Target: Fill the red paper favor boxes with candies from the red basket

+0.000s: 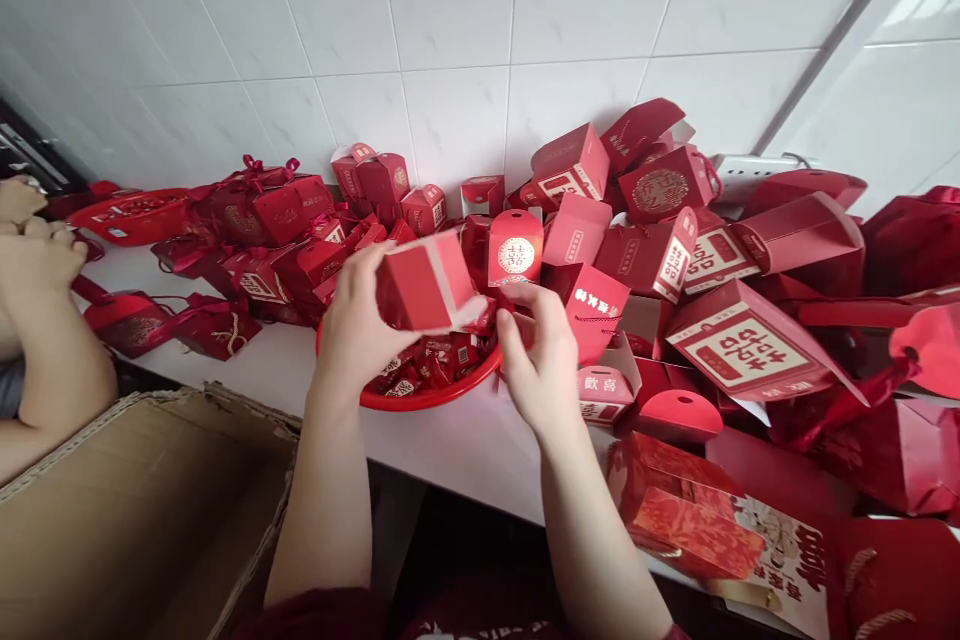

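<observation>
My left hand (351, 335) grips a small red gift box (421, 285) from its left side, thumb below and fingers behind. The box is tilted over a red plastic bowl (431, 400) of red-wrapped candies (442, 357). At the bowl's right rim is my right hand (541, 355), its thumb and fingers bent close together; whatever they may hold is too small or hidden to make out. Just behind that hand stands a red box with a round gold emblem (516, 255).
Red gift boxes (739, 340) are heaped on the right of the white table (465, 460). Ribbon-tied boxes (262, 205) and another red bowl (131, 232) are at left. A cardboard carton (150, 510) stands at front left. Another person's arm (56, 340) rests beyond it.
</observation>
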A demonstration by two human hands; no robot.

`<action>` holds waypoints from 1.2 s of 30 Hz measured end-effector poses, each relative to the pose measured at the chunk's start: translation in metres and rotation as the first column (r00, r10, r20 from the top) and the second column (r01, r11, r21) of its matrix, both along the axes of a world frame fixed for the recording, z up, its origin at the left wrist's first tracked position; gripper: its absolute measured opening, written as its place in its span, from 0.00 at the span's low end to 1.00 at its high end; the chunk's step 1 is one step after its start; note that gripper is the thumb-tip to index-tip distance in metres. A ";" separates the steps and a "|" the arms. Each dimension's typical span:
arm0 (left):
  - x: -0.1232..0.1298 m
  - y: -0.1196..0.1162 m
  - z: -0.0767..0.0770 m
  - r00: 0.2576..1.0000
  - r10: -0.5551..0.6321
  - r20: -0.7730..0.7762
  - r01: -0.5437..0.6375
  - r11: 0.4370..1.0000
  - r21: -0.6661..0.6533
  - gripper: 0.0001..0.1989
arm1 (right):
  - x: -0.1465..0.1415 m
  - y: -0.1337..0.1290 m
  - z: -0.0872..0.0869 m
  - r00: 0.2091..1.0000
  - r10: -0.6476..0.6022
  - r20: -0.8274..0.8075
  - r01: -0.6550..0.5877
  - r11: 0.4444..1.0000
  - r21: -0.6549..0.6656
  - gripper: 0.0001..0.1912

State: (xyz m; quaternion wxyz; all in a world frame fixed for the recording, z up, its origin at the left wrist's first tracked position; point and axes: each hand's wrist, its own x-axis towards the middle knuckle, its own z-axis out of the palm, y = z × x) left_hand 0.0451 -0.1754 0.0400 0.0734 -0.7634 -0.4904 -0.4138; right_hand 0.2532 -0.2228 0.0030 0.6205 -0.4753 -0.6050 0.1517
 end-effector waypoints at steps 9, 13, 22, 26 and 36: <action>-0.065 0.045 -0.028 0.966 0.215 0.141 -0.198 0.972 -0.124 0.52 | -0.033 0.024 -0.032 0.533 0.672 0.515 -0.386 0.734 -0.559 0.13; -0.061 0.067 -0.035 0.975 0.161 0.156 -0.150 0.985 -0.079 0.55 | -0.028 0.018 -0.036 0.534 0.651 0.540 -0.321 0.747 -0.583 0.11; -0.044 0.076 0.005 0.997 -0.027 0.074 0.043 0.975 -0.217 0.54 | -0.014 0.033 -0.018 0.549 0.744 0.380 -0.297 0.599 -0.744 0.20; -0.031 0.077 0.020 0.998 -0.059 0.003 0.058 0.978 -0.203 0.51 | -0.035 0.049 -0.014 0.573 0.673 0.467 -0.289 0.699 -0.654 0.16; -0.034 0.027 -0.030 0.979 0.147 -0.140 -0.183 0.940 -0.290 0.56 | -0.031 0.052 -0.009 0.785 0.484 0.386 -0.325 0.854 -0.407 0.10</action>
